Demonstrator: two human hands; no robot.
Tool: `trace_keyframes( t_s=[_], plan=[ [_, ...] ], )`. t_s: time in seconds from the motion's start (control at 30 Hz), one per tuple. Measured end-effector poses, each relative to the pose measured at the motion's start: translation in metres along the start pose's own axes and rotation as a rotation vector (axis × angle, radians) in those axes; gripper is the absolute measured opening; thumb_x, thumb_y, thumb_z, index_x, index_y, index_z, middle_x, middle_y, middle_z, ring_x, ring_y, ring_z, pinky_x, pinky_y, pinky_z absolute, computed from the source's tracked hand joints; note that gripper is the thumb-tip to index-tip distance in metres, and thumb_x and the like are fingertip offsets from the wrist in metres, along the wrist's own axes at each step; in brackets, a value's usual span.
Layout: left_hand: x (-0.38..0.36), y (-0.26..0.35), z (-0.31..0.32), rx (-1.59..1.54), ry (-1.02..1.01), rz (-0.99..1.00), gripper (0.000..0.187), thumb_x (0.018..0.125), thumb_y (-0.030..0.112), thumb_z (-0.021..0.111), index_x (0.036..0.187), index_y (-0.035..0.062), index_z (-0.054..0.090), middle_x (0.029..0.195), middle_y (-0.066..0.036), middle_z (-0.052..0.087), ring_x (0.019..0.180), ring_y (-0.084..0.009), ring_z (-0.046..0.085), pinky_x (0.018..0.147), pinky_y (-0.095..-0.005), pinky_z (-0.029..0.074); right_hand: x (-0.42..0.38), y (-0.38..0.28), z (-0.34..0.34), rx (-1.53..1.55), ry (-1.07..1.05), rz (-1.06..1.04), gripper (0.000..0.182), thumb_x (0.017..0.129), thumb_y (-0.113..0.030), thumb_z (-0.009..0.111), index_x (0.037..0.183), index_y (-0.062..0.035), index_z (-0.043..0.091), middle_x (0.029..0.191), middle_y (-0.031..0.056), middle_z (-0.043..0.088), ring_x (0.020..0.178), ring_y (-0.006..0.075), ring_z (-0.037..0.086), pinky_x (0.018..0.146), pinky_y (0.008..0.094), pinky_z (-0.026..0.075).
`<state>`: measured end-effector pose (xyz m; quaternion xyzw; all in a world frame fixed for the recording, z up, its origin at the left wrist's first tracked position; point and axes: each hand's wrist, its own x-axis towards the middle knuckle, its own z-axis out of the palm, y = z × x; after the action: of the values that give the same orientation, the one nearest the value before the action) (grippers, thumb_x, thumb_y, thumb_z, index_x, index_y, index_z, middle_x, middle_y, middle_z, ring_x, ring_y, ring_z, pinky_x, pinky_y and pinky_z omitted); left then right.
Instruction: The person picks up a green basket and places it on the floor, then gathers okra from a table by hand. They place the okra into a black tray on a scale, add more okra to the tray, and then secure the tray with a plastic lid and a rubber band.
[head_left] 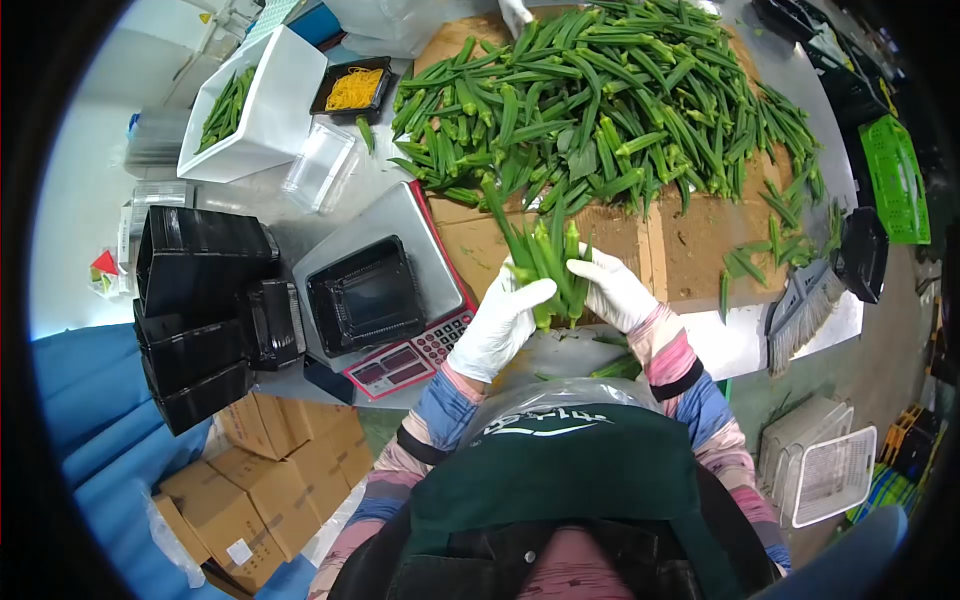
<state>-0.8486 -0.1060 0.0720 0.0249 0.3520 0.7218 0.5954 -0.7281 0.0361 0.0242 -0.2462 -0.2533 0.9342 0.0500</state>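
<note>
Both of my hands wear white gloves and meet in front of my apron around a small bunch of green okra (546, 262). My left hand (497, 325) grips the bunch from the left, thumb across the pods. On the other side, my right hand (614, 290) has its fingers closed at the bunch's right edge. The pods point away from me, stem ends nearest my body. Beyond them a large okra pile (600, 110) covers cardboard (700, 250). Left of my hands, a black plastic tray (368, 300) rests on a scale with a red keypad (412, 355).
Stacked black trays (200, 265) stand left of the scale. Behind are a clear lid (322, 165), a tray of yellow bands (355, 90) and a white bin (235, 140) holding okra. A brush (803, 310) lies right. Another person's gloved hand (516, 17) touches the pile's far edge.
</note>
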Motion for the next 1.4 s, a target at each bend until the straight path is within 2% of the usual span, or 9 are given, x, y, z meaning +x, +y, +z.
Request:
trace_keyframes(
  t_s=[0.07,0.3,0.43,0.53,0.77,0.83,1.03,1.2,1.4],
  plan=[
    [-0.006,0.003,0.011,-0.026,-0.066,-0.002,0.055,0.101,0.026,0.056,0.148,0.0052,0.036,0.145,-0.009,0.047,0.131,-0.0202,0.049,0.11,-0.0387,0.041,-0.01,0.004,-0.002,0.099,0.002,0.012,0.035,0.101,-0.012,0.054,0.135,-0.0022,0.052,0.126,0.0092,0.062,0.114,0.0185,0.062,0.099,0.0334,0.051],
    [-0.026,0.008,0.003,-0.128,-0.104,-0.075,0.057,0.104,0.041,0.05,0.147,0.0053,0.038,0.144,-0.01,0.05,0.13,-0.0211,0.051,0.111,-0.0376,0.039,-0.027,0.013,0.017,0.016,0.003,-0.073,0.04,0.101,-0.014,0.056,0.138,-0.0011,0.05,0.129,0.0086,0.061,0.114,0.0165,0.061,0.099,0.0324,0.05],
    [-0.032,0.004,-0.009,-0.151,-0.065,-0.033,0.05,0.103,0.023,0.053,0.147,0.0051,0.037,0.14,-0.011,0.052,0.124,-0.0217,0.056,0.105,-0.0381,0.046,-0.033,0.02,0.039,-0.579,0.135,-0.208,0.04,0.096,-0.015,0.063,0.132,0.0005,0.057,0.12,0.007,0.067,0.106,0.0124,0.06,0.096,0.0297,0.049],
    [-0.045,0.007,-0.013,0.003,-0.049,0.06,0.054,0.099,0.007,0.056,0.149,0.0055,0.034,0.14,-0.012,0.052,0.121,-0.0226,0.058,0.094,-0.04,0.055,-0.036,0.027,0.065,-0.684,0.187,-0.291,0.039,0.092,-0.01,0.066,0.13,-0.0005,0.06,0.114,0.0052,0.069,0.099,0.0107,0.061,0.088,0.0279,0.051],
    [-0.075,0.032,-0.028,0.019,-0.07,0.088,0.044,0.1,0.006,0.054,0.143,0.0058,0.042,0.133,-0.01,0.057,0.114,-0.0202,0.062,0.09,-0.0369,0.057,-0.038,0.057,0.124,-0.8,0.293,-0.456,0.055,0.086,-0.014,0.072,0.136,0.0008,0.054,0.12,0.0142,0.067,0.107,0.0216,0.064,0.094,0.0338,0.05],
    [-0.079,0.035,-0.036,-0.029,-0.037,0.057,0.034,0.102,0.008,0.053,0.136,0.0052,0.051,0.126,-0.009,0.062,0.108,-0.0202,0.065,0.089,-0.0366,0.058,-0.028,0.079,0.13,-1.164,0.431,-0.732,0.05,0.088,-0.012,0.074,0.133,-0.0014,0.056,0.118,0.0122,0.064,0.11,0.0185,0.059,0.095,0.0319,0.048],
    [-0.102,0.061,-0.039,0.019,-0.048,0.094,0.032,0.102,0.011,0.052,0.133,0.0033,0.053,0.122,-0.009,0.063,0.109,-0.0204,0.064,0.091,-0.0374,0.056,-0.011,0.079,0.151,-1.011,0.291,-0.57,0.04,0.089,-0.013,0.072,0.125,0.0012,0.061,0.114,0.009,0.065,0.105,0.0165,0.062,0.095,0.0299,0.048],
    [-0.119,0.104,-0.043,0.238,-0.016,0.069,0.04,0.094,0.013,0.06,0.133,0.004,0.054,0.118,-0.006,0.063,0.101,-0.0155,0.065,0.084,-0.0318,0.056,0.006,0.073,0.167,-0.958,0.138,-0.506,0.043,0.088,-0.018,0.073,0.125,0.0012,0.062,0.115,0.0139,0.064,0.107,0.0235,0.064,0.094,0.0319,0.049],
    [-0.125,0.124,-0.068,0.196,-0.056,0.044,0.042,0.094,0.01,0.062,0.134,0.0025,0.054,0.121,-0.007,0.063,0.106,-0.0172,0.064,0.093,-0.0339,0.054,0.01,0.079,0.201,-1.145,0.173,-0.651,0.041,0.086,-0.017,0.072,0.121,0.0017,0.063,0.109,0.0131,0.064,0.099,0.0235,0.065,0.09,0.0317,0.05]
  ],
)
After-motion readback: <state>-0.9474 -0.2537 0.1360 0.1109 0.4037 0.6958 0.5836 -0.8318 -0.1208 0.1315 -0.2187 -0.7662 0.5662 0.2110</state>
